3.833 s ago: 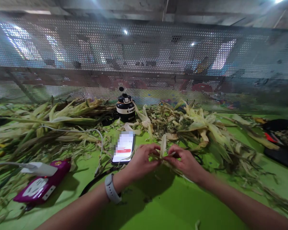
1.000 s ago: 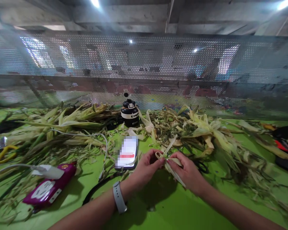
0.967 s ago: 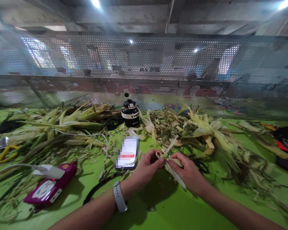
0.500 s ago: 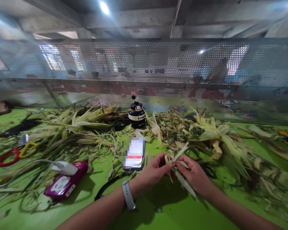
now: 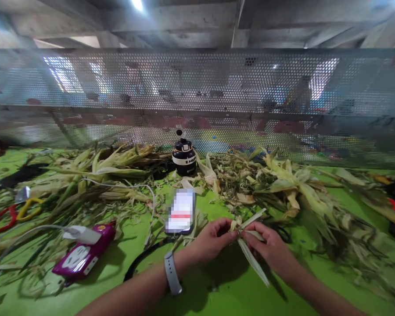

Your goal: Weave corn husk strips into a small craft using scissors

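Note:
Pale strips of corn husk (image 5: 254, 262) are pinched between my two hands above the green table. My left hand (image 5: 213, 237), with a light grey band on its wrist, closes thumb and fingers on the looped end of the strips. Close beside it, my right hand (image 5: 266, 241) grips the same strips near their crossing, its thumb against them. One strip sticks up to the right and a longer one hangs down. The exact spot where the fingertips meet is partly hidden. A phone (image 5: 181, 210) with a lit, blurred screen lies left of my hands.
A purple power bank (image 5: 85, 254) with a white plug and cable lies left, near red-and-yellow-handled scissors (image 5: 16, 215). Heaps of corn husks (image 5: 118, 162) spread left and more husks (image 5: 289, 184) right. A black bottle (image 5: 184, 160) stands before a perforated metal panel (image 5: 197, 87).
The view has shifted slightly, so the table items sit further left. Both hands still hold the husk strips; the loop by my left fingers looks smaller and the lower strip hangs further out.

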`<control>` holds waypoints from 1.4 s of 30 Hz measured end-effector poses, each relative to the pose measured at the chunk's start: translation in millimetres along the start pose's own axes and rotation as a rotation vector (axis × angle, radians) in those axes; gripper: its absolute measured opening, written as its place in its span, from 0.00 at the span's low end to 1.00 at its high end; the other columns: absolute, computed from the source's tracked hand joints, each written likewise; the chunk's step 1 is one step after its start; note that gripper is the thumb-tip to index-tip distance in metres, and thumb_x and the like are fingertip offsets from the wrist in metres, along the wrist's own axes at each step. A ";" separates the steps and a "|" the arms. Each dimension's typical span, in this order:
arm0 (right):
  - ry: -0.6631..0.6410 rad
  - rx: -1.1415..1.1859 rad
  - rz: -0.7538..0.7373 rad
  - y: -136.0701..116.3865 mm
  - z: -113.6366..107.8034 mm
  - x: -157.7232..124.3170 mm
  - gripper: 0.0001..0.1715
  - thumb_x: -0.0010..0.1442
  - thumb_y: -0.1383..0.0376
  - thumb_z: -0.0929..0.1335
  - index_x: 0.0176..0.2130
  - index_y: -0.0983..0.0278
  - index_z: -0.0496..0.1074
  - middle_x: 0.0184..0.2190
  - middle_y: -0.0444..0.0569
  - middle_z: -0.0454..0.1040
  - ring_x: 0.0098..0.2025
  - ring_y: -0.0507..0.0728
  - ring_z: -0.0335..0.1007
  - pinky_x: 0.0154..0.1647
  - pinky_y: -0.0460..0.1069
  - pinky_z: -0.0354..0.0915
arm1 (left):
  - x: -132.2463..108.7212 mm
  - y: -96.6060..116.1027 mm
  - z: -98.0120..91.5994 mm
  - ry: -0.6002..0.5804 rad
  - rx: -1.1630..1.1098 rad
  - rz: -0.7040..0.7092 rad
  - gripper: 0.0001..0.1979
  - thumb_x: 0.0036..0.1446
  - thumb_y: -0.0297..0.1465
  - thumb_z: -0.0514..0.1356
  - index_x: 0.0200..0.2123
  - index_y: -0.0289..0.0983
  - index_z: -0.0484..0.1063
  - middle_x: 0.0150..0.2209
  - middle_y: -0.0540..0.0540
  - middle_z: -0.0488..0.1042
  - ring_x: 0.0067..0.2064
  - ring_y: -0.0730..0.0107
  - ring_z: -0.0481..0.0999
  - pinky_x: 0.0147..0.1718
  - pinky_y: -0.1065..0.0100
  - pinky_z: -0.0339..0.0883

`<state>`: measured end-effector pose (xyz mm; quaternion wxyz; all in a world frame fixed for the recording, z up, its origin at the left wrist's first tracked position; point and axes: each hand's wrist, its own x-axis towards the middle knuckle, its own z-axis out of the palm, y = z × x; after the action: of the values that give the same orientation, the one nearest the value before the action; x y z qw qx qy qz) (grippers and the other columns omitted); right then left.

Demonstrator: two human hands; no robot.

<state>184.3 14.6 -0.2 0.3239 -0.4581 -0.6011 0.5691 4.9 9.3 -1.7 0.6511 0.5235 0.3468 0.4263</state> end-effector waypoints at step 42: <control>0.211 -0.698 -0.416 -13.2 -2.6 -15.1 0.25 0.65 0.52 0.60 0.30 0.64 0.75 0.25 0.46 0.75 0.30 0.54 0.66 0.33 0.48 0.60 | -11.7 6.2 -1.2 -0.025 0.187 -0.092 0.15 0.50 0.41 0.64 0.33 0.34 0.74 0.29 0.48 0.72 0.30 0.72 0.67 0.29 0.71 0.61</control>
<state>189.9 2.5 15.1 0.3172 -0.4649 -0.8011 0.2039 -2.0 -0.5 4.2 0.6227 0.5706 0.4007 0.3551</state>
